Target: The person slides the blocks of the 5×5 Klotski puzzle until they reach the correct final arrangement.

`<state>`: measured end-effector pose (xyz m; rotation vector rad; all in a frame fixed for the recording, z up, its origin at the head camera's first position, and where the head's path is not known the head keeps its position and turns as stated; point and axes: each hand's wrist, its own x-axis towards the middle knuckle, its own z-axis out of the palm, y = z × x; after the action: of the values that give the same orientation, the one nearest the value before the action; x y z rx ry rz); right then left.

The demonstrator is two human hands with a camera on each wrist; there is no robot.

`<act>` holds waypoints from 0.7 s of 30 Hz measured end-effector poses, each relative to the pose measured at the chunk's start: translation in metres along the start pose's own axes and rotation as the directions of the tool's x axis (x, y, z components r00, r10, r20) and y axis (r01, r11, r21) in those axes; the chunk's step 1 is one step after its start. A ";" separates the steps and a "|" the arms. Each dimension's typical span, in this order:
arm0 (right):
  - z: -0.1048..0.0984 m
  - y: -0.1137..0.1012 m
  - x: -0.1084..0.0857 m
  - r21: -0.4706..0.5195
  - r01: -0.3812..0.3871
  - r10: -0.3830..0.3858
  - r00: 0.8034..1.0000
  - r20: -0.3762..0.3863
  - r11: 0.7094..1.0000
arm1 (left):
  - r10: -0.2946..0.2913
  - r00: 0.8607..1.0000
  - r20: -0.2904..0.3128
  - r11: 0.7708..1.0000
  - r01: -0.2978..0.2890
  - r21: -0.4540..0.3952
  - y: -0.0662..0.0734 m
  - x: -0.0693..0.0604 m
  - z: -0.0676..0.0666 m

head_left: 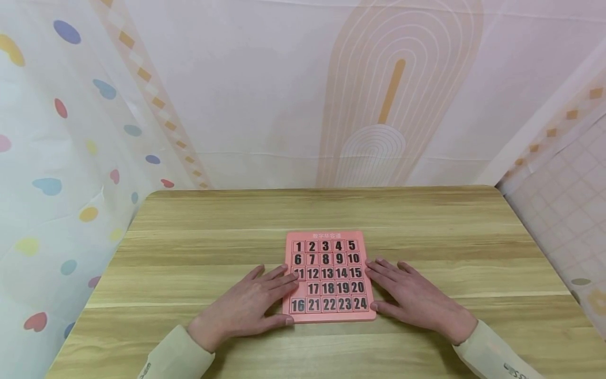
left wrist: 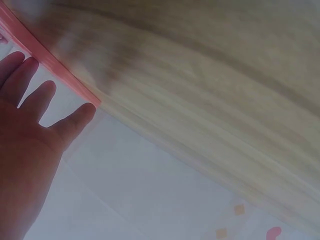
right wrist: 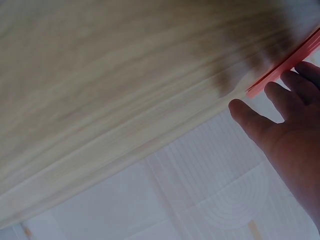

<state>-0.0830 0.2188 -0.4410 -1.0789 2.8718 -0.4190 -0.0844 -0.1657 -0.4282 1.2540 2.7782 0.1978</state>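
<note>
Lying flat on the wood-grain table (head_left: 227, 221), the pink sliding number puzzle (head_left: 329, 280) sits between the two hands, with a line of white characters (head_left: 326, 236) along its far border. Its black-numbered tiles (head_left: 327, 259) stand in five rows: 1 to 5 at the far side, then 6 to 10, then 11 to 15. The fourth row has a tile-sized gap (head_left: 300, 291) at its left end, followed by 17, 18, 19 and 20; the nearest row reads 16, 21, 22, 23, 24, so tile 16 (head_left: 298, 305) lies directly below the gap.

The left hand (head_left: 258, 302) rests at the puzzle's left side, fingers extended and spread, grasping nothing. A fingertip reaches over the border and partly covers tile 11 (head_left: 300, 274), while the thumb lies at the near left corner. The right hand (head_left: 412, 295) mirrors it along the right edge, wide and with fingers extended, its thumb beside the near right corner. Both wrist views are dim and blurred, so which of the other fingertips actually press on the frame is hard to say.

Pale cuffs, a left sleeve (head_left: 182, 352) and a right sleeve (head_left: 492, 350), end at the wrists. Beyond the table hangs a whitish backdrop (head_left: 251, 95) with a beige arch print (head_left: 360, 95); at the left, a cloth (head_left: 52, 221) carries coloured spots and hearts.
</note>
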 end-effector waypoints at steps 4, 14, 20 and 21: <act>0.000 0.000 0.000 -0.001 0.001 -0.001 1.000 0.000 1.000 | -0.001 1.000 0.004 1.000 0.001 -0.013 0.000 -0.001 0.000; -0.001 -0.001 0.000 -0.004 -0.003 0.004 1.000 0.006 1.000 | 0.028 0.999 -0.026 0.999 -0.028 -0.028 0.003 -0.007 0.000; -0.001 -0.001 0.000 -0.006 -0.004 0.004 1.000 0.006 1.000 | 0.047 0.999 -0.024 0.998 -0.048 -0.043 0.006 -0.010 0.000; -0.001 -0.001 0.000 -0.004 -0.005 0.005 1.000 0.006 1.000 | 0.051 0.999 -0.020 0.998 -0.052 -0.048 0.007 -0.011 0.000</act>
<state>-0.0823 0.2185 -0.4397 -1.0720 2.8703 -0.4089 -0.0723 -0.1697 -0.4267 1.3192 2.7410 0.2802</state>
